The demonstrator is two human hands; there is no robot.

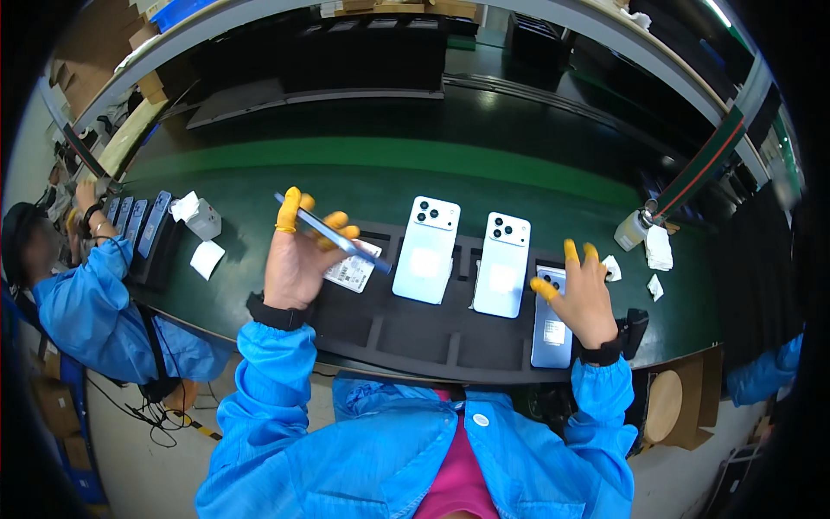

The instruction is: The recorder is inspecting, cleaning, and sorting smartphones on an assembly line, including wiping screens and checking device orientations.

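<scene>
My left hand [292,264], with yellow finger cots on its fingers, grips a smartphone [370,254] that is tilted and seen nearly edge-on. Below that phone a white printed label sheet [350,275] lies on a black foam tray [346,324]. Two pale blue smartphones, a left one [422,259] and a right one [501,275], rest back-up on the tray, each with a white patch on its back. My right hand [588,304], also in yellow finger cots, has its fingers apart over a darker blue smartphone [550,346] at the tray's right end. Whether the thumb touches it I cannot tell.
A co-worker in a blue jacket [95,294] sits at left beside a rack of several phones [154,227]. A white container with tissue [204,221] stands nearby. At right are a bottle [633,230] and white wipes [658,249]. A shelf frame [259,48] arches over the green bench [346,177].
</scene>
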